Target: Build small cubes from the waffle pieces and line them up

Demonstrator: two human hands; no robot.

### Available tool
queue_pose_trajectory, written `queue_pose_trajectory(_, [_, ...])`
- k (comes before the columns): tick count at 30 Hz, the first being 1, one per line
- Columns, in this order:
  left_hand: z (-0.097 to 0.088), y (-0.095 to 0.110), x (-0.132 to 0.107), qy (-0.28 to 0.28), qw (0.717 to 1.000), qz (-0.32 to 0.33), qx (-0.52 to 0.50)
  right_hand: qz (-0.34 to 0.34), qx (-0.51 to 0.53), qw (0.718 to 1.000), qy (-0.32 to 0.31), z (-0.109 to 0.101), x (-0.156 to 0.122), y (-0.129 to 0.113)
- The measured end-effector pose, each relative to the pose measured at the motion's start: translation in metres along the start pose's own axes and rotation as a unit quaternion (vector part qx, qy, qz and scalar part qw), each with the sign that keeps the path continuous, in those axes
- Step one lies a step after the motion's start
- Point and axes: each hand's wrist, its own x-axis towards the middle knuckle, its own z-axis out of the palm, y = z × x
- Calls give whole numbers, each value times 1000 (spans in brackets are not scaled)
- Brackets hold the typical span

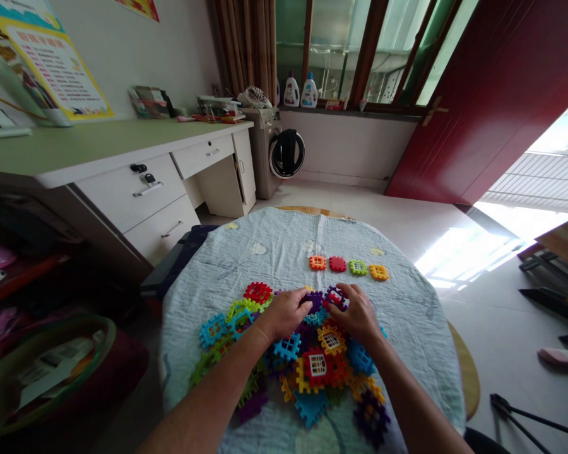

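1. Left forearm (203, 403) and right forearm (409, 397) rise bare from the bottom edge, reaching over a round table covered by a pale blue quilted cloth (246, 252).
2. Left hand (284, 314) lies palm down on a heap of colorful plastic lattice tiles (288, 362) at the near side of the cloth. Its fingers (303, 304) are pressed together, with the tips beside a purple tile (313, 301).
3. Right hand (357, 313) is just beside it, its fingers (345, 293) curled and closed on a dark purple-and-red tile (335, 297). The exact pinch is hard to tell.
4. Beyond the hands, a row of four tiles (348, 266) lies apart from the heap: orange, red, green, yellow.
5. Farther off, from left to right, are a green-rimmed basket (52, 372), a desk with white drawers (137, 183), a washing machine (269, 151) and a dark red door (478, 107).
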Motion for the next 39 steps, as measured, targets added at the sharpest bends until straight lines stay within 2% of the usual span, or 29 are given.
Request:
queue_pose_trajectory(3, [3,1,6,-12,998,-27,62,-26,68,997,28,-3,0,-6])
queue_pose_trajectory(8, [9,-8,7,8,991,-21,131,-102,124,987,7,1,-5,-30])
queue_pose_trajectory(13, [11,-24,4,24,991,-7,129,-101,89,991,-25,16,-9,-44])
queue_pose_trajectory(16, [11,-29,8,23,993,27,115,-90,66,992,-58,21,-11,-45])
queue_pose_trajectory(19, [9,-27,16,-15,990,82,112,-97,77,990,-70,19,-9,-42])
queue_pose_trajectory(22, [6,-20,25,-52,984,110,131,-114,109,986,-63,12,-6,-35])
queue_pose_trajectory(27, [3,-8,42,-82,975,107,177,-67,114,991,-16,-3,1,-17])
queue_pose_trajectory(31, [4,-10,53,-100,974,102,178,-16,116,993,-1,-13,2,-5])
queue_pose_trajectory(39, [2,-18,56,-113,964,104,218,-8,113,993,12,-24,-1,12])
